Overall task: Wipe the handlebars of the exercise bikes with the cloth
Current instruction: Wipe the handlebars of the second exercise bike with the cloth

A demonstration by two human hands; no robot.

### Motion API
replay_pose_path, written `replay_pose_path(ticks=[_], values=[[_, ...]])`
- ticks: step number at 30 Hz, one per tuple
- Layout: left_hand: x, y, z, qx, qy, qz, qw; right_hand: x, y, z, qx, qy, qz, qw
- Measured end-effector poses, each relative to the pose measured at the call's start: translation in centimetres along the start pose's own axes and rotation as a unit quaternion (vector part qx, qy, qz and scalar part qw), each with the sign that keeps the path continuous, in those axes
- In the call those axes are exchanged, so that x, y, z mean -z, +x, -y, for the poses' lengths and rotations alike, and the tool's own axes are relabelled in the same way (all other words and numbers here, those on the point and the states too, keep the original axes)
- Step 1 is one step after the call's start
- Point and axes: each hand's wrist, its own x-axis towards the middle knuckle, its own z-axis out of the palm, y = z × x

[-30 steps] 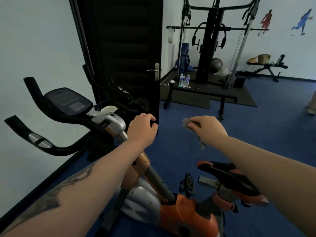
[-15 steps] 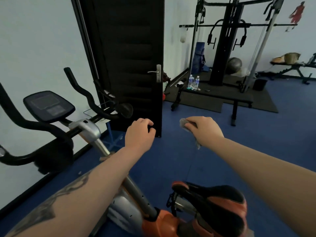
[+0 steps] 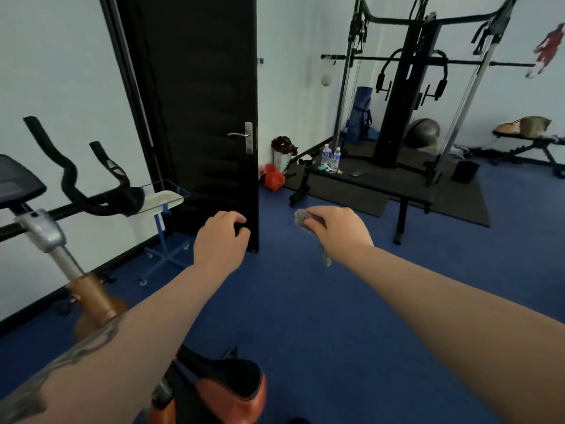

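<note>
The bike handlebars [image 3: 91, 191] are far left, with the bike seat [image 3: 232, 390] near, at the bottom. The door [image 3: 198, 117] stands in the middle. The weight machine [image 3: 406, 96] is far right, two bottles [image 3: 331, 156] before it.

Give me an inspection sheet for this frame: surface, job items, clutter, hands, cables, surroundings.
Surface: blue floor, bare between the arms.
Job's things: grey cloth bunched in the right hand; black handlebars at left, untouched.
Clutter: two water bottles by the bench; red bag near the door.
Hands: left hand curled shut, contents unclear.
Cables: machine cables on the weight station.
Surroundings: white tray stand, grey ball.
</note>
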Motion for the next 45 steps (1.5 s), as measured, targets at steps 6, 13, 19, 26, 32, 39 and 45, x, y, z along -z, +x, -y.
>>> replay_pose_path(ticks=[6,13,19,26,32,39,45], values=[[-2.8,0.9,-1.6,0.021,0.03,-0.007,0.999,0.3,3.0,-5.1,-0.013,0.015,0.0,1.0],[-5.1,3.4,-2.5,0.058,0.062,-0.033,0.996,-1.2,7.7,-7.5,0.039,0.047,0.008,0.998],[-6.6,8.0,-1.6,0.088,0.1,-0.073,0.988,-2.7,14.7,-8.6,0.094,0.065,0.028,0.993],[-7.6,12.6,-1.5,0.136,0.164,-0.06,0.975,-3.3,21.6,-10.0,0.145,0.085,0.03,0.985],[-9.1,17.2,-2.2,0.17,0.211,-0.092,0.958,-4.9,28.9,-12.4,0.185,0.104,0.049,0.976],[-13.0,22.1,-2.8,0.259,0.247,-0.118,0.926,-7.5,37.9,-15.3,0.275,0.122,0.075,0.951],[-14.9,25.2,-3.4,0.299,0.279,-0.13,0.903,-9.1,43.9,-15.7,0.322,0.14,0.103,0.931]])
